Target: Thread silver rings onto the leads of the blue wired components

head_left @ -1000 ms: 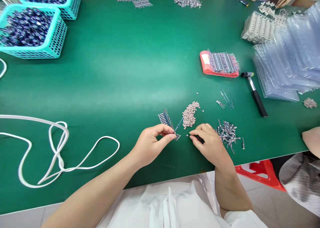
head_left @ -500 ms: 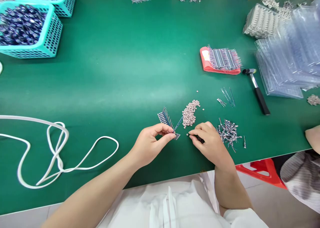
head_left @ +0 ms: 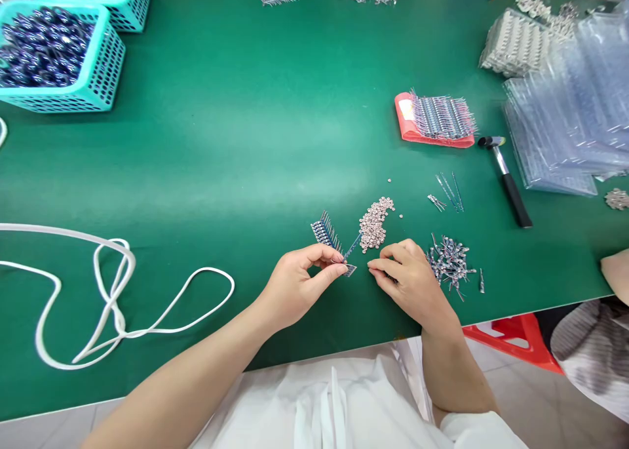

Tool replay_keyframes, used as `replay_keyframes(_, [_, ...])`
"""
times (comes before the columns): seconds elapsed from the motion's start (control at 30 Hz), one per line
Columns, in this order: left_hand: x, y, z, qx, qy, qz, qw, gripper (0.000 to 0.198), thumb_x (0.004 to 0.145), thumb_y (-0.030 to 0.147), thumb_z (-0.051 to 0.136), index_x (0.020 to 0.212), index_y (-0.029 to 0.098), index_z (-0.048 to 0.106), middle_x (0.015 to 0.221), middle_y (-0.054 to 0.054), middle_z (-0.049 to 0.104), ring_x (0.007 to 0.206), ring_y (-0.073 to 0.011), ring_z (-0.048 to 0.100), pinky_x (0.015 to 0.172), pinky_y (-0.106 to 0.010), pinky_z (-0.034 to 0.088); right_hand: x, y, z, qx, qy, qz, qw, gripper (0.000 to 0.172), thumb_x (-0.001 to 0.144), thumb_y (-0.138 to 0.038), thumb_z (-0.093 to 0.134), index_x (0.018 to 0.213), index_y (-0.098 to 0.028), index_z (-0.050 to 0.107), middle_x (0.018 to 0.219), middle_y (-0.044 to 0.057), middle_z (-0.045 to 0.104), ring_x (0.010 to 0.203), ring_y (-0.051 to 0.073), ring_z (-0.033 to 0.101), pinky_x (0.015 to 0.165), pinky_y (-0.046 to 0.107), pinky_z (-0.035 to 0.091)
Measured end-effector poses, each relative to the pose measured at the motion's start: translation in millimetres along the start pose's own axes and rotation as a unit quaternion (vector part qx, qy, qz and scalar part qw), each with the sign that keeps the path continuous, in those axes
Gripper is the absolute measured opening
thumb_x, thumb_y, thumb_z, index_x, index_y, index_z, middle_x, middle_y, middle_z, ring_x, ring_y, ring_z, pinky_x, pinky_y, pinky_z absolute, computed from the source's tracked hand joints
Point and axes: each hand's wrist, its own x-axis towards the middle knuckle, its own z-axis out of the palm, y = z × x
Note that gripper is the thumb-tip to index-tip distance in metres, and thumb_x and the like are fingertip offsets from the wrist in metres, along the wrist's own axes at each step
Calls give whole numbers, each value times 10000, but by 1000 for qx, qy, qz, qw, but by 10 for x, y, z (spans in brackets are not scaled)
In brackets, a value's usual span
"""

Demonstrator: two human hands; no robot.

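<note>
My left hand (head_left: 302, 282) is closed in a pinch on a thin blue strip (head_left: 352, 246) that slants up to the right from the fingertips. A small flat metallic end (head_left: 350, 270) sticks out beside the thumb. Just beyond those fingers lies a row of blue pin-like pieces (head_left: 325, 231). Thumb and forefinger of my right hand (head_left: 405, 275) are pressed together low over the table, on a small washer mostly hidden by the fingertips. Above this hand is a pile of small pinkish washers (head_left: 374, 225). To its right is a heap of small metallic pieces (head_left: 449, 260).
Two turquoise baskets (head_left: 111, 69) of dark shiny parts stand at far left. A white cord (head_left: 118, 292) lies looped at left. At right are a hammer (head_left: 511, 187), a red band (head_left: 405, 124) under rows of pins, and stacked clear plastic trays (head_left: 550, 141). Another person sits at far right.
My right fingertips have moved slightly left and closed over the loose washer that lay just beside them. My left hand keeps its pinch on the strip.
</note>
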Motion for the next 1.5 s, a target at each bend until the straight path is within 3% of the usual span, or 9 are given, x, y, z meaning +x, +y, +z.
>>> replay_keyframes(0.23, [-7, -21, 6, 2, -5, 9, 1000, 134, 868, 327, 679, 858, 194, 692, 856, -28, 735, 829, -184, 686, 802, -304, 535, 48, -53, 43, -63, 0, -43, 997, 137, 931, -141, 579, 844, -212, 658, 828, 40, 674, 825, 206, 528, 712, 382, 371])
replay_keyframes(0.33, [-22, -5, 2, 4, -13, 26, 1000, 119, 883, 306, 664, 883, 190, 693, 873, -43, 744, 855, -196, 695, 820, -326, 540, 34, -89, 43, -42, 47, -45, 997, 126, 905, -107, 581, 856, -210, 636, 823, 39, 660, 804, 196, 542, 705, 376, 382])
replay_keyframes(0.53, [-88, 54, 4, -35, -57, 108, 992, 49, 899, 203, 649, 878, 194, 692, 1150, -89, 758, 1095, -219, 680, 1001, -384, 498, 0, -232, -70, 85, 160, -28, 983, 225, 868, -63, 631, 1007, -239, 627, 822, 20, 627, 777, 172, 544, 695, 355, 454])
replay_keyframes(0.67, [-142, 59, 30, -62, -86, 137, 985, 54, 898, 170, 649, 884, 192, 696, 1193, -104, 752, 1147, -226, 665, 1027, -400, 496, 6, -317, -89, 121, 192, -40, 973, 273, 859, -59, 640, 1043, -262, 634, 826, 18, 627, 753, 168, 561, 674, 357, 477])
replay_keyframes(0.83, [-174, 65, 76, -75, -81, 159, 981, 64, 888, 149, 651, 865, 185, 699, 1155, -122, 770, 1109, -238, 694, 1010, -412, 512, 21, -353, -57, 134, 222, -33, 965, 275, 843, -69, 652, 1029, -273, 656, 813, 16, 638, 726, 168, 574, 660, 359, 487])
replay_keyframes(1.17, [-181, 29, 105, -72, -76, 166, 981, 53, 883, 153, 661, 875, 186, 702, 1142, -126, 772, 1070, -235, 708, 995, -410, 525, 8, -346, -21, 133, 246, -18, 960, 241, 852, -94, 652, 1012, -273, 649, 801, 15, 630, 715, 167, 582, 652, 363, 488])
replay_keyframes(1.5, [-191, 19, 146, -57, -70, 180, 979, 96, 877, 108, 656, 889, 195, 695, 1249, -125, 732, 1156, -233, 686, 1055, -421, 491, -1, -339, 1, 125, 243, -20, 962, 239, 860, -95, 649, 1019, -273, 638, 802, 13, 632, 722, 166, 580, 669, 365, 490])
